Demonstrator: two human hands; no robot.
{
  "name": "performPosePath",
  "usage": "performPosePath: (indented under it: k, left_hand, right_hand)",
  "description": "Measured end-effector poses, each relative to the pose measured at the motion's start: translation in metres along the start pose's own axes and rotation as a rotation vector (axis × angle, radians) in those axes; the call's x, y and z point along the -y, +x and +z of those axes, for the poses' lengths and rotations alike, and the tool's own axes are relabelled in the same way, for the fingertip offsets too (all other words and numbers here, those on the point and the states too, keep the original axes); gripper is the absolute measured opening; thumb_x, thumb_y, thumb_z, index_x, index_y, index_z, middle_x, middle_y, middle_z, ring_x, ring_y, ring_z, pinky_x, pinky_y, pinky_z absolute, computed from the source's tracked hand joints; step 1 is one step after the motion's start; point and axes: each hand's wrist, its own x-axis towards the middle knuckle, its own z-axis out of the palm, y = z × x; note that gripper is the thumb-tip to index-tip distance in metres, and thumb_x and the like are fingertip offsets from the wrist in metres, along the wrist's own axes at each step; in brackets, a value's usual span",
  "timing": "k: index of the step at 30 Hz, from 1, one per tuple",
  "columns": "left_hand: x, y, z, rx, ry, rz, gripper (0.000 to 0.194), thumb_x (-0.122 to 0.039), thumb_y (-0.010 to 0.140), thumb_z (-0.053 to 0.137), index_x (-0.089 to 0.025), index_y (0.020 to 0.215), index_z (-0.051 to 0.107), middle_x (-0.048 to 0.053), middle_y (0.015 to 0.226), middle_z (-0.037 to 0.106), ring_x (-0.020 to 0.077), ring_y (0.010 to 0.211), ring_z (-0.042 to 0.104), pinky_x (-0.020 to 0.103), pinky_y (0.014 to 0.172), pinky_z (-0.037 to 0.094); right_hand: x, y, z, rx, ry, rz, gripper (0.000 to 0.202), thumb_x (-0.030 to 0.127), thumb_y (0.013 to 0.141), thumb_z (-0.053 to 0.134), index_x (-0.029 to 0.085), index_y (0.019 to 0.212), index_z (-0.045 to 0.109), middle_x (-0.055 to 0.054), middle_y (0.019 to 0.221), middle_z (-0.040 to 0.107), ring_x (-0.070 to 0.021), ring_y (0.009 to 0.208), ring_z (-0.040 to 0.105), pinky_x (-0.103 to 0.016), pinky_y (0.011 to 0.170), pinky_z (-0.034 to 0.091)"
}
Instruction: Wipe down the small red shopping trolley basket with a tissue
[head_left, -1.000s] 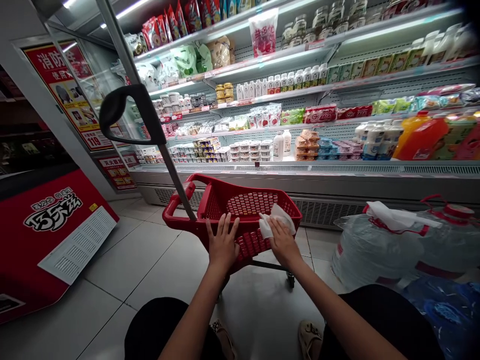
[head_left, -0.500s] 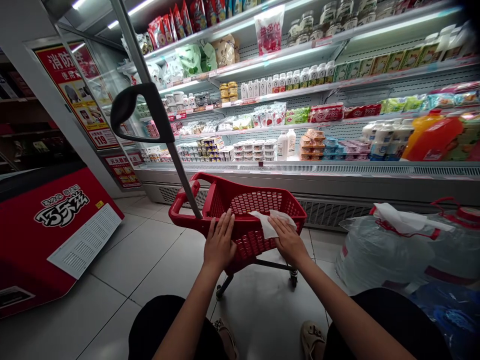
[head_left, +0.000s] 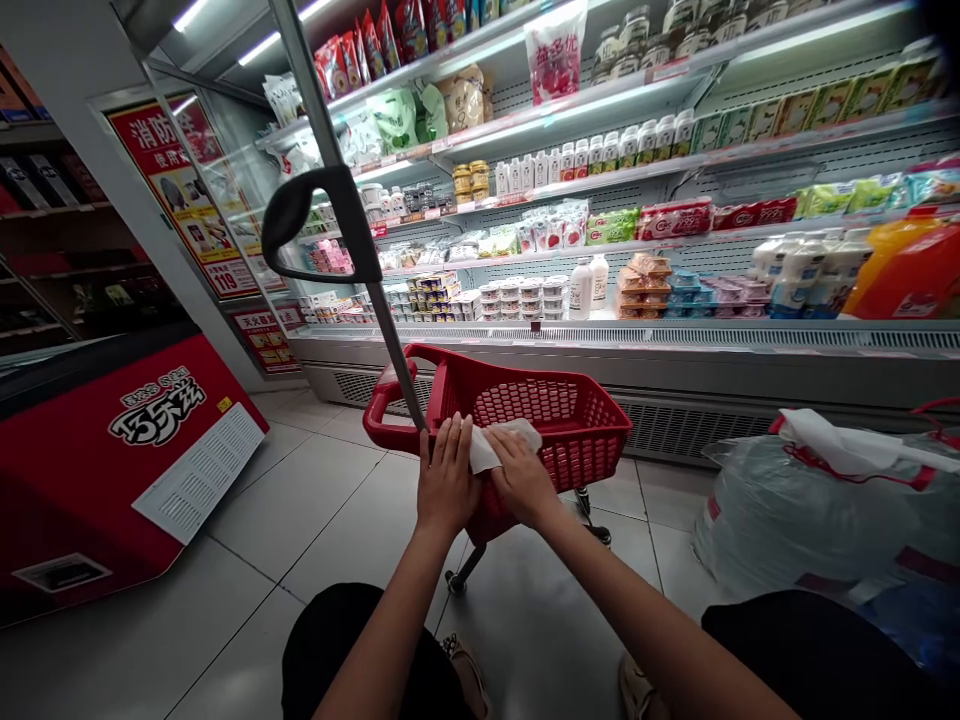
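Observation:
A red plastic basket cart (head_left: 585, 450) stands on wheels in front of my knees, with a tall grey pole and black handle (head_left: 358, 225) at its left end. My left hand (head_left: 448, 475) lies flat against the cart's near side, by the foot of the pole, fingers stretched and holding nothing. My right hand (head_left: 521, 475) presses a white cloth or tissue (head_left: 484, 452) on the cart's near rim, just right of my left hand. Part of the cloth is hidden beneath its fingers.
A lit refrigerated shelf (head_left: 675, 345) with dairy goods runs behind the cart. At left stands a red freezer (head_left: 150, 480). Large bottles in clear plastic (head_left: 795, 510) sit on the tiled floor at right, with white cloth (head_left: 847, 440) on top.
My right hand has slid left along the rim with the white cloth, close to my left hand. The whole view has shifted, so the scene appears further right.

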Motion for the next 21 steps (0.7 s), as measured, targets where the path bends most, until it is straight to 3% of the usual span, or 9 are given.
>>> performPosePath:
  k: [4,7,12,15,18,21]
  left_hand:
    - [0.004,-0.002,-0.002,-0.028,-0.009,0.015,0.083,-0.013,0.094,0.046,-0.014,0.167,0.007,0.017,0.173,0.020,0.0282,0.160,0.023,0.055,0.130,0.015]
    - [0.011,-0.003,-0.005,-0.040,-0.033,0.027,0.091,-0.009,0.089,0.049,-0.018,0.168,0.004,0.015,0.175,0.006,0.0293,0.160,0.020,0.053,0.129,0.023]
    - [0.013,-0.003,-0.007,-0.037,-0.063,-0.001,0.101,-0.004,0.082,0.052,-0.016,0.167,-0.001,0.014,0.175,-0.001,0.0310,0.160,0.019,0.050,0.129,0.027]
    - [0.007,-0.005,-0.003,-0.035,-0.123,-0.011,0.095,-0.007,0.086,0.053,-0.016,0.167,0.004,0.014,0.175,-0.006,0.0308,0.161,0.015,0.049,0.127,0.031]
    - [0.001,-0.009,0.007,-0.041,-0.193,0.005,0.090,-0.013,0.093,0.051,-0.015,0.167,-0.002,0.017,0.175,-0.005,0.0292,0.161,0.017,0.046,0.121,0.042]
    - [0.001,-0.010,0.013,-0.064,-0.148,0.007,0.089,-0.020,0.096,0.051,-0.010,0.166,-0.004,0.020,0.174,0.003,0.0284,0.160,0.018,0.046,0.123,0.038]
  right_hand:
    - [0.028,0.014,0.005,0.015,0.126,-0.094,0.069,0.017,0.093,0.038,0.011,0.162,0.035,-0.010,0.165,0.041,-0.0210,0.155,0.030,-0.045,0.130,0.025]
    - [0.012,0.008,-0.005,0.011,0.140,-0.097,0.065,0.018,0.095,0.036,0.017,0.160,0.040,-0.008,0.162,0.047,-0.0215,0.152,0.037,-0.047,0.129,0.028]
    - [-0.017,-0.001,-0.024,0.003,0.082,-0.016,0.057,0.019,0.098,0.036,0.018,0.152,0.053,-0.008,0.150,0.060,-0.0237,0.142,0.049,-0.048,0.127,0.031]
    - [-0.004,0.011,-0.020,0.023,0.099,-0.021,0.055,0.018,0.099,0.035,0.018,0.150,0.055,-0.008,0.147,0.062,-0.0219,0.139,0.051,-0.046,0.128,0.028]
    - [0.016,0.028,-0.008,0.056,0.153,-0.081,0.057,0.017,0.098,0.035,0.015,0.153,0.050,-0.010,0.153,0.057,-0.0195,0.145,0.046,-0.044,0.129,0.025]
    - [0.023,0.037,0.001,0.066,0.171,-0.094,0.058,0.018,0.099,0.035,0.012,0.155,0.047,-0.011,0.156,0.054,-0.0196,0.148,0.043,-0.043,0.128,0.027]
